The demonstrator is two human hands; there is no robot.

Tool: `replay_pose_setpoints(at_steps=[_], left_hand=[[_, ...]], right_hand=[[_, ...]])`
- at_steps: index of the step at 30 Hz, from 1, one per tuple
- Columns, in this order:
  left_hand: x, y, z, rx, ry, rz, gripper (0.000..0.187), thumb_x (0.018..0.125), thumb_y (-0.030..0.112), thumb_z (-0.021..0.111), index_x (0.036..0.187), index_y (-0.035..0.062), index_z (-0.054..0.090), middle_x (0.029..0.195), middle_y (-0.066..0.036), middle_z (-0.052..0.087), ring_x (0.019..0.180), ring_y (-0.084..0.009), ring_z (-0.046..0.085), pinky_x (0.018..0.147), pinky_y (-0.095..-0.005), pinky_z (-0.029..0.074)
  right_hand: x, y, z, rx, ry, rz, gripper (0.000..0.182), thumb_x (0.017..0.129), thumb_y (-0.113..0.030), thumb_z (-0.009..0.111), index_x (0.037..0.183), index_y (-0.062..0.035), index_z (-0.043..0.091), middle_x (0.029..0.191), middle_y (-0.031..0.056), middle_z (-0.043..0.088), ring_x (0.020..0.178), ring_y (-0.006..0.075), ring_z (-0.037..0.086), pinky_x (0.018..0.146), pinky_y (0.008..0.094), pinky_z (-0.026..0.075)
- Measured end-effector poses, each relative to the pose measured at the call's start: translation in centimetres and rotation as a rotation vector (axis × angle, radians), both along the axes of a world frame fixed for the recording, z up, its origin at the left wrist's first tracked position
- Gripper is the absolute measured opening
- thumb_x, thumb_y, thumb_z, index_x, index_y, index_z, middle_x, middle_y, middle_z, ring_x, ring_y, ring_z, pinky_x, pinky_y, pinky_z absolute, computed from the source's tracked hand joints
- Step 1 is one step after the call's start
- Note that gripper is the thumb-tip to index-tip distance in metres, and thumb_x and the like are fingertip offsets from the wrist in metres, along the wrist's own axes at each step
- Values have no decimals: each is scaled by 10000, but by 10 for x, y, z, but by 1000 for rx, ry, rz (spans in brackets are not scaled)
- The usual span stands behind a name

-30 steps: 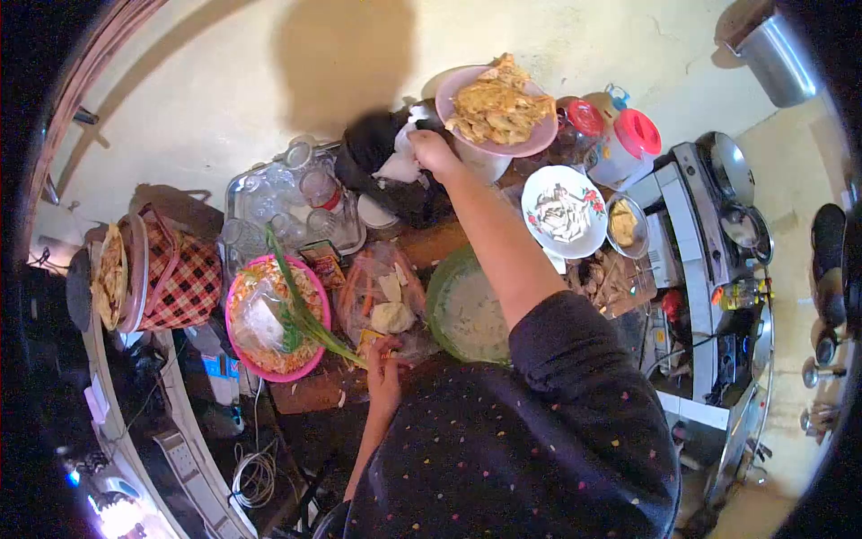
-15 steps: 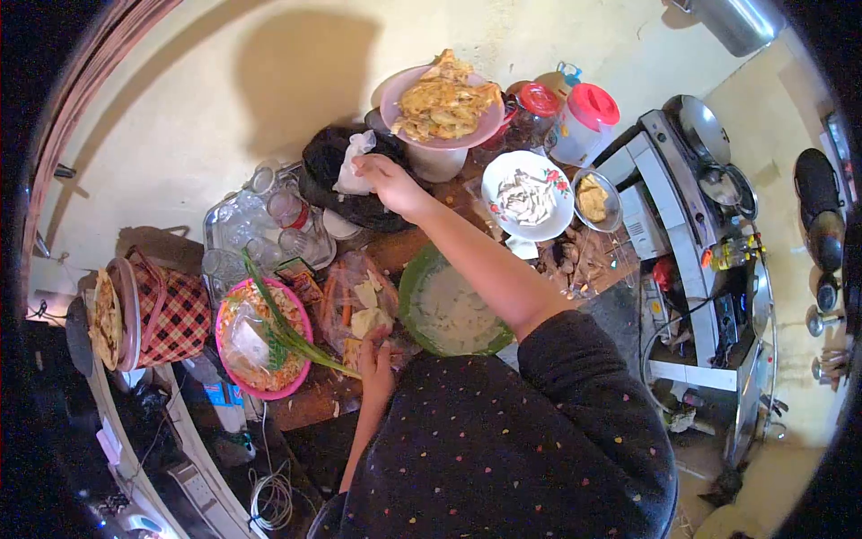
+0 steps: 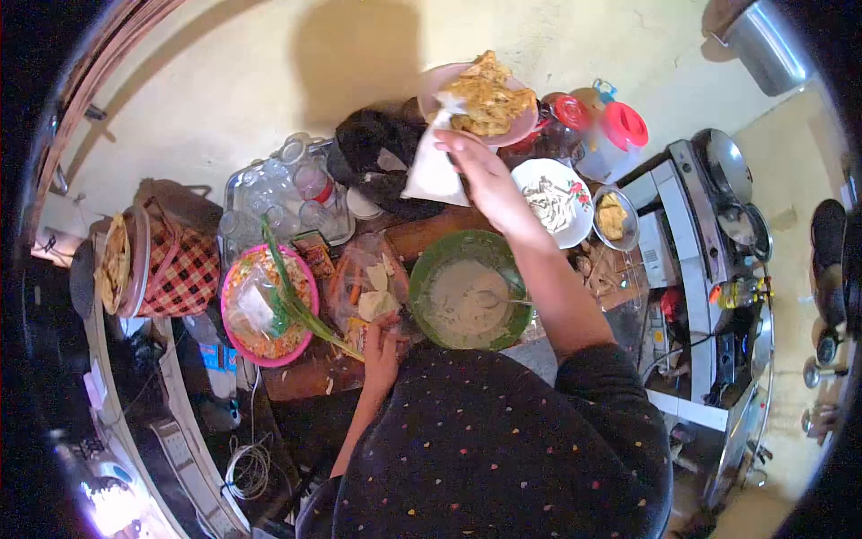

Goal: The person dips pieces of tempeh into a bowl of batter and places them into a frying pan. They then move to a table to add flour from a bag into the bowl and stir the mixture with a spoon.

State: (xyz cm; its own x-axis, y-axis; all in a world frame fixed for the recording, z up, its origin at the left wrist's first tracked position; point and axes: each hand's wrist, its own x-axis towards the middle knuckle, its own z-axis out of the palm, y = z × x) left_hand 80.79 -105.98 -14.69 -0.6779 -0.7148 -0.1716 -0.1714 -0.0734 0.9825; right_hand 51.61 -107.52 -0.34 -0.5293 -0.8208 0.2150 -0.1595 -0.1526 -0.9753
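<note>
A white plastic bag hangs from my right hand, whose fingers pinch its upper part. The bag is in front of the black bag and the pink plate of fried food. Below my right forearm's left side is a green bowl of pale batter with a spoon in it. My left hand rests at the table's near edge, fingers partly bent, beside a clear plastic bag with pale pieces and carrots. Whether it grips anything is unclear.
At left, a pink basin holds shredded vegetables, with green stalks across it. Behind it is a tray of glasses. A flowered plate and small metal bowl sit at right, near the stove.
My right hand has moved right with the white bag, which now hangs in full view away from the black bag. The view has shifted, and the spoon in the green bowl now shows.
</note>
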Motion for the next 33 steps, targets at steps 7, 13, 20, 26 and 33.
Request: replay_pose_setpoints(at_steps=[7,13,20,26,33], left_hand=[[-3,4,-8,124,31,55,320,899,85,434,1208,4,458,1131,-113,539,832,-159,578,790,-297,461],[-9,5,-9,79,64,23,313,921,92,426,1224,15,439,1145,-107,524,830,-150,564,732,-274,464],[-15,11,-7,164,18,-6,326,920,101,423,1232,10,434,1143,-122,530,819,-154,571,750,-281,469],[-14,14,-22,184,34,-2,324,920,97,420,1229,2,431,1148,-128,527,817,-156,578,748,-283,472],[-16,13,-10,153,37,-6,309,922,82,418,1218,-4,434,1158,-132,513,836,-161,579,760,-280,483]], right_hand=[[-25,48,-45,217,268,-140,434,978,-350,359,1197,-22,540,1160,52,512,1072,164,496,908,284,366],[-46,57,-108,364,136,-242,458,968,-393,356,1197,-47,548,1152,79,586,1078,168,507,907,310,379],[-72,48,-129,457,38,-195,479,959,-415,378,1174,-24,556,1108,97,602,1057,174,519,910,300,373],[-108,30,-157,464,44,-197,466,933,-396,451,1093,21,586,1053,124,614,1019,198,542,917,308,377],[-92,30,-147,412,414,-370,286,892,-220,527,1075,-11,598,1002,145,593,937,237,576,834,321,440]])
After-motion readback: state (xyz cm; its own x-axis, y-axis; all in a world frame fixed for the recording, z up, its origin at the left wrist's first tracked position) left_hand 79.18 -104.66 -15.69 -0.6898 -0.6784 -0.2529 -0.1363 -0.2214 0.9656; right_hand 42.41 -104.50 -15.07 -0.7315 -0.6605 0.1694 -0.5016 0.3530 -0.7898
